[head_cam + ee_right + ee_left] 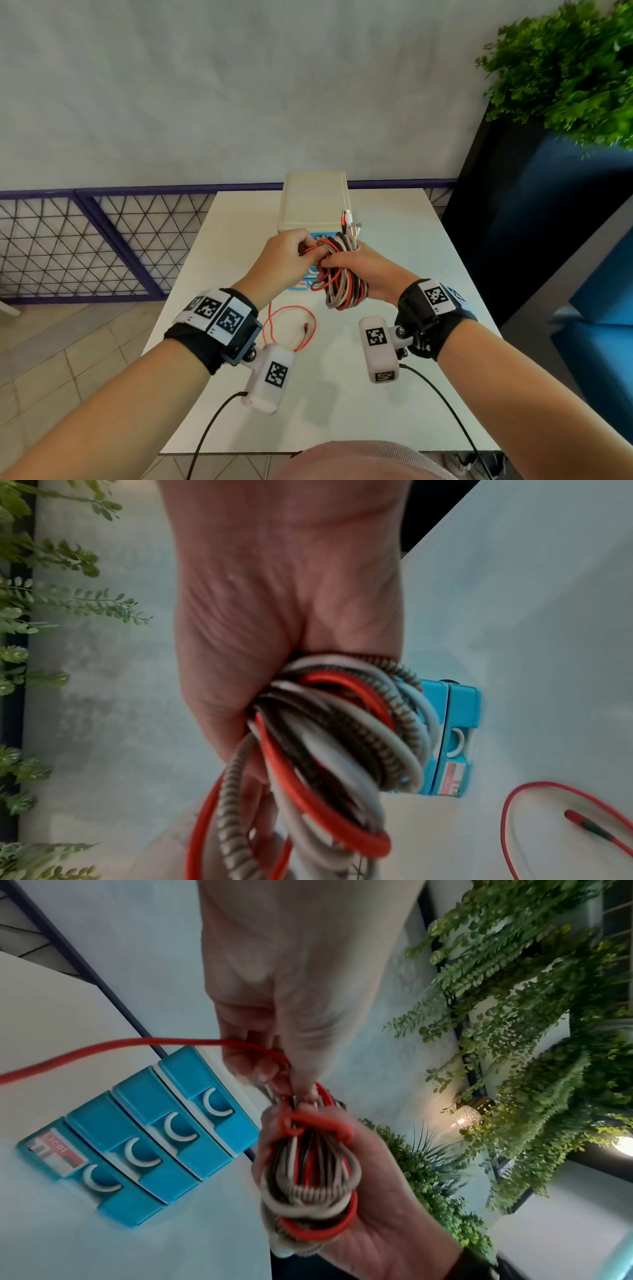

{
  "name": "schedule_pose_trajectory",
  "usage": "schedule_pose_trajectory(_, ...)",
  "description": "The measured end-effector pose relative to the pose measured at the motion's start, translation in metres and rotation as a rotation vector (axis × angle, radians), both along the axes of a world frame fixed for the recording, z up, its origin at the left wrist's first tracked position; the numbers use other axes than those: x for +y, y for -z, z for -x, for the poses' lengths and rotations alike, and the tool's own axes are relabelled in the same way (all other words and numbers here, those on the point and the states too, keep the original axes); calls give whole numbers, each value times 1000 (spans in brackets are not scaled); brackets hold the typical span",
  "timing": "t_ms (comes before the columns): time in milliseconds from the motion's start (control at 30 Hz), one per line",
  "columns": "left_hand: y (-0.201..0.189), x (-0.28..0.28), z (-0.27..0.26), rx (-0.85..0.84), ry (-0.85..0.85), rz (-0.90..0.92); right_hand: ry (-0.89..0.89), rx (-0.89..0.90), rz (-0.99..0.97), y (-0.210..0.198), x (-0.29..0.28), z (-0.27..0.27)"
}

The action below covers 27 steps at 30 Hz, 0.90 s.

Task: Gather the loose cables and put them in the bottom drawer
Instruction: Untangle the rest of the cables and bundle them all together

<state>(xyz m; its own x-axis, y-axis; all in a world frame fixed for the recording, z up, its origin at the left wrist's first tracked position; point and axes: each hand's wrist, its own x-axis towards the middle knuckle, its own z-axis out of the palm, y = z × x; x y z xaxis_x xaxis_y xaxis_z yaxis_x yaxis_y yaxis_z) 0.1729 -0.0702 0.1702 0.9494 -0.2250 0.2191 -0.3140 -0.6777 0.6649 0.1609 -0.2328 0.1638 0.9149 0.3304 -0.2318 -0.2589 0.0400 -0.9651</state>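
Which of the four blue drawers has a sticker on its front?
The bottom drawer, the one nearest the table. It has a red and white sticker beside its handle; the other three fronts are plain blue.

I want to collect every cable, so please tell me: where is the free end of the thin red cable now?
In the head view, the red cable's end lies on the white table, between the wrists and nearer than the blue drawer unit.

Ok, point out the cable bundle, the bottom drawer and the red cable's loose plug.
cable bundle [346,284]: head view, on the coiled loops below the right hand.
bottom drawer [103,1180]: left wrist view, on its white crescent handle.
red cable's loose plug [591,827]: right wrist view, on the dark connector.
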Motion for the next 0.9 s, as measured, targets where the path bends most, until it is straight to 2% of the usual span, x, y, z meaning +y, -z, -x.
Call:
schedule_pose_trajectory(67,-4,5,0,110,-2,-29,23,-29,46,-1,-5,0)
schedule_pose_trajectory(100,-6,9,1,229,-5,12,55,-35,63,-2,-8,0)
schedule_pose_trajectory(133,-7,14,1,386,-3,118,102,-39,84,-3,-11,-1)
schedule_pose_trajectory(200,-8,22,5,681,5,443,211,-65,172,-4,-17,-3)
schedule_pose_trajectory(300,-8,22,10,859,25,829,285,-121,326,1,-18,-8)
schedule_pose_trajectory(400,-12,8,16,871,88,975,274,-179,342,8,-8,-7)
schedule_pose_trajectory(533,-13,-13,25,856,158,939,246,-225,274,6,3,-4)
schedule_pose_trajectory(633,-9,-19,28,856,148,934,230,-64,-32,5,-2,0)
schedule_pose_trajectory(733,-6,-21,30,867,122,933,101,137,-278,-1,-8,5)
schedule_pose_trajectory(800,-5,-23,31,855,106,887,20,152,-278,-2,-10,7)
schedule_pose_trajectory(900,-7,-27,33,825,94,814,-28,51,-226,-1,-7,7)
